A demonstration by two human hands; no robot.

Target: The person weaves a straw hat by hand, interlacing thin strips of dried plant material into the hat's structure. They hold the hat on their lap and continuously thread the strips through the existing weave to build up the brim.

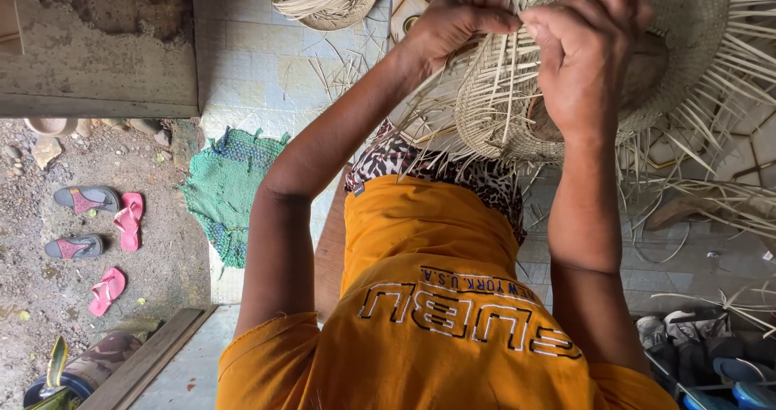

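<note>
The round, pale woven-straw hat ran off the top edge; the right hand hid part of its crown.

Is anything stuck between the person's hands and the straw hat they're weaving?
Nothing visible is. The left hand and right hand are already on the hat, pinching its loose straw strips at the unfinished edge. Other things, like the green mat, lie off to the side.

orange short-sleeved t-shirt fills the lower view, block lettering across it in dark outline with pale edging. sleeves end high on the upper arms, forearms bare. under the shirt hem, a patterned cloth in black, white and reddish spots. no rings or wristbands showing on left hand or right hand.
</note>
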